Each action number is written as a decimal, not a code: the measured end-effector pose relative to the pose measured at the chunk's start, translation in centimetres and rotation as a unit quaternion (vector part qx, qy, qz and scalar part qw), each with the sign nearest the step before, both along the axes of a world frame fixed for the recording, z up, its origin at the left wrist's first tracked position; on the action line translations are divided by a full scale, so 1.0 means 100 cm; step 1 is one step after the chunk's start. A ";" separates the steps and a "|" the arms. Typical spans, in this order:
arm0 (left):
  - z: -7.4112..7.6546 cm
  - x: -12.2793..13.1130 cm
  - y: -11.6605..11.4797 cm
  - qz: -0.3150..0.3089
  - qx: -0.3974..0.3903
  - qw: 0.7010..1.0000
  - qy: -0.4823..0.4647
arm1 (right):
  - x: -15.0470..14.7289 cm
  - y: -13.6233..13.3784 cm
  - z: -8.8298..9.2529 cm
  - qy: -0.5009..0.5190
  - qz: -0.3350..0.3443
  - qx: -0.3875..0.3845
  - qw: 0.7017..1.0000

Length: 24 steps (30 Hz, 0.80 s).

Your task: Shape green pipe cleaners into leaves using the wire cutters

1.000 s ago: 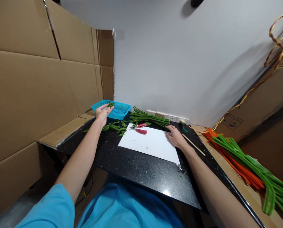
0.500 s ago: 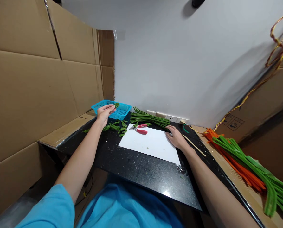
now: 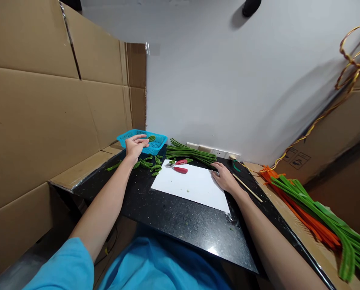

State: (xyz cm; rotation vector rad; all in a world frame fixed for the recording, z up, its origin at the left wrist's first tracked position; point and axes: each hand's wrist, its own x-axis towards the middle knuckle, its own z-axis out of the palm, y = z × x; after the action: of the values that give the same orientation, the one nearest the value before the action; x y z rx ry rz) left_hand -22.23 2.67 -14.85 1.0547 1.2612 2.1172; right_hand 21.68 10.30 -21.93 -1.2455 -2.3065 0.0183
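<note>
My left hand reaches over the near rim of a blue plastic basket and pinches a short folded green piece at its fingertips, just above the basket's inside. Several more folded green pieces lie on the black countertop right below that hand. My right hand rests flat with fingers spread on the right edge of a white sheet. Red-handled pliers lie at the sheet's far edge. Behind them is a bundle of long green stems.
A thin wooden stick lies right of my right hand. Orange and green long stems are piled on the cardboard at the right. Cardboard walls stand on the left, a white wall with sockets behind. Gold wire hangs at the upper right.
My left hand carried the green piece a little to the right and lowered it over the basket. My right hand stayed on the sheet.
</note>
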 end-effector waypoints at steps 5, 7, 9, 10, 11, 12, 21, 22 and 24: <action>0.000 0.000 -0.001 -0.027 -0.011 0.999 0.043 | -0.001 -0.001 0.000 0.005 -0.002 0.001 1.000; -0.001 0.002 -0.001 -0.055 -0.022 0.996 0.068 | -0.001 -0.001 0.000 0.006 -0.003 0.001 1.000; -0.002 0.005 -0.002 -0.085 -0.034 0.991 0.094 | -0.001 -0.001 0.000 0.006 -0.003 -0.001 1.000; -0.003 0.007 -0.002 -0.099 -0.040 0.989 0.105 | -0.001 -0.001 0.001 0.007 -0.002 -0.002 1.000; -0.003 0.009 -0.002 -0.112 -0.046 0.986 0.115 | -0.001 -0.002 0.001 0.007 -0.002 -0.003 1.000; -0.003 0.011 -0.002 -0.124 -0.053 0.983 0.124 | -0.002 -0.002 0.002 0.007 -0.002 -0.005 1.000; 0.012 -0.001 -0.010 -0.241 -0.151 0.938 0.197 | -0.003 -0.019 0.011 0.020 0.017 0.012 1.000; 0.014 -0.006 -0.012 -0.238 -0.152 0.938 0.200 | -0.003 -0.022 0.014 0.023 0.019 0.016 0.999; 0.018 -0.016 -0.017 -0.227 -0.147 0.942 0.200 | -0.004 -0.026 0.023 0.037 0.016 0.029 0.999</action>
State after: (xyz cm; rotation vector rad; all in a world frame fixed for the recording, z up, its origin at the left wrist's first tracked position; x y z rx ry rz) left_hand -23.86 0.93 -13.07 1.5130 1.3009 1.3666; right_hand 21.24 7.72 -19.59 -1.1593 -2.2470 0.0076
